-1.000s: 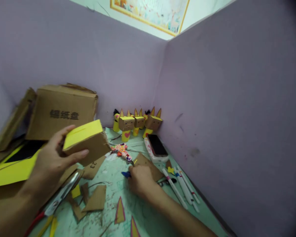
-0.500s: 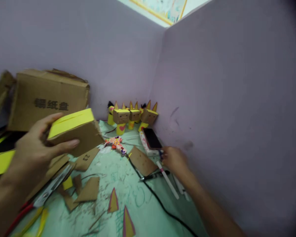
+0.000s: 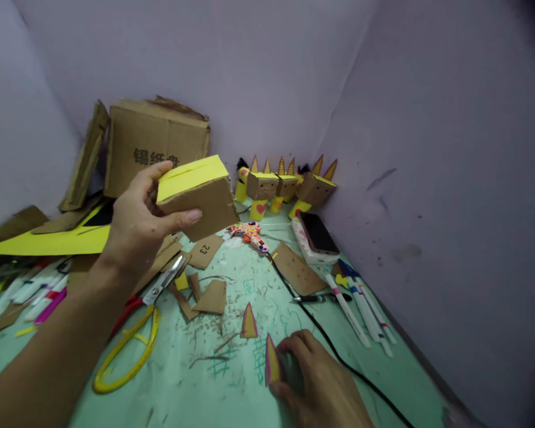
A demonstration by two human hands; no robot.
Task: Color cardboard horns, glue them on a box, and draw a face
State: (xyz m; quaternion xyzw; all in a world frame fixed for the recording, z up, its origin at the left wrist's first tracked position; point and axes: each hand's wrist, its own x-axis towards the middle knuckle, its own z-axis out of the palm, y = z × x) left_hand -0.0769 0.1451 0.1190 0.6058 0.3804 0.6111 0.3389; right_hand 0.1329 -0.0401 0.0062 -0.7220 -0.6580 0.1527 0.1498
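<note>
My left hand (image 3: 138,220) grips a small cardboard box (image 3: 200,214) with a yellow paper top, thumb on its front face, held up over the table. Low in the view, my right hand (image 3: 314,380) reaches to a pointed cardboard horn (image 3: 273,364) with a purple edge. Its thumb and forefinger are apart at the horn's right side and lower end; the horn lies on the table, and I cannot tell how firmly they touch it. A similar cardboard horn (image 3: 249,322) lies just beyond. Scissors (image 3: 149,309) with red and yellow handles lie below my left forearm.
Several cardboard-headed animal figures (image 3: 263,189) stand in the corner. Before them lies a flower-patterned glue gun (image 3: 252,233) with a black cable (image 3: 334,348). A phone (image 3: 318,233) rests on a white box (image 3: 310,254). Markers (image 3: 348,312) lie at right. A large carton (image 3: 158,134) leans at the back.
My right hand has come from beside the phone and pens down to the nearer horn. My left hand still holds the box. The view has turned left, so things appear shifted right.
</note>
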